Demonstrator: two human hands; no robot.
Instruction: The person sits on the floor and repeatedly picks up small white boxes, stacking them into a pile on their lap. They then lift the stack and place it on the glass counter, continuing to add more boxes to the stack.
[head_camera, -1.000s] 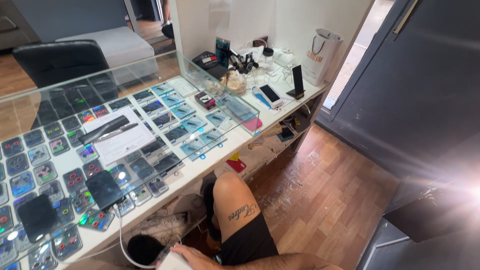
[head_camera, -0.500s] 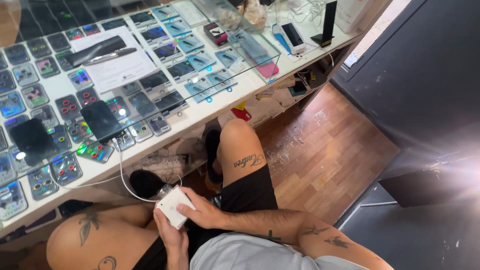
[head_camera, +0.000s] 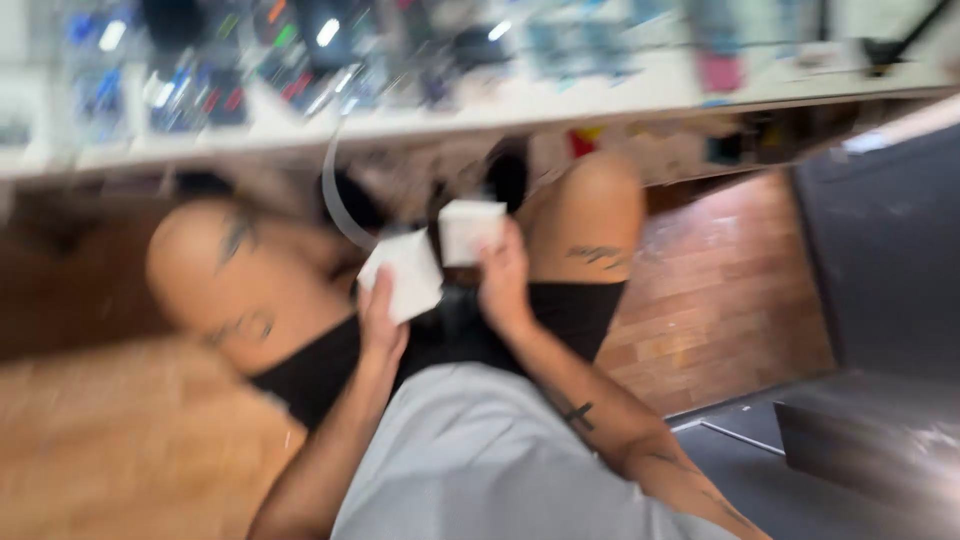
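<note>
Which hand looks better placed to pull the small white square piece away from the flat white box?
Probably the right hand: it grips the small white square piece above the lap, apart from the flat white box in the left hand. The blur hides finer detail.

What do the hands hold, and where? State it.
Left hand grips a white flat piece by its lower edge; right hand grips a white box at its bottom right. Blur hides finer detail.
</note>
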